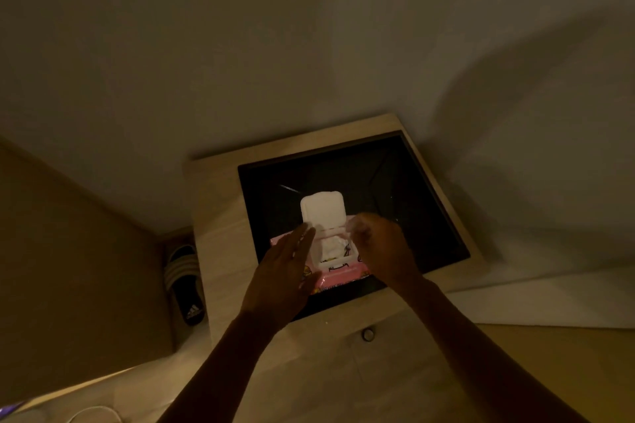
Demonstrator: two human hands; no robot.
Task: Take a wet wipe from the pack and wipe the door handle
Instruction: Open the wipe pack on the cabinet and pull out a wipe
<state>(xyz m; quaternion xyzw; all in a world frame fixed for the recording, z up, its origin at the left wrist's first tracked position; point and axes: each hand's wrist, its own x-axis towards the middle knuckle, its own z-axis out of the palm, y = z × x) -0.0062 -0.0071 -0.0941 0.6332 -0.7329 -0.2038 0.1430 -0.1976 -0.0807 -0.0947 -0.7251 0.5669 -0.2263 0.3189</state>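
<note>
Head view, dim lighting. A pink wet wipe pack (338,273) is shown lying on the black inset panel (405,203) of a pale wooden bedside cabinet (223,240), at the panel's near edge. Printed graphics and dark lettering are seen on the pack's face, but none of it can be read. The white flip lid (323,208) is raised upright, and a crumpled white wipe (335,247) is exposed in the opening. The left hand (285,271) is laid flat on the pack's left side with its fingers extended and released, the fingertips reaching the lid's base. The right hand (381,244) is held at the pack's right edge with its fingers curled; whether anything is pinched cannot be told because of blur. 1 round knob (368,334) is visible on the cabinet front. On the floor to the left, 1 black slide sandal (185,282) with white stripes is marked with the Adidas logo. A plain light wall (240,45) fills the upper field.
</note>
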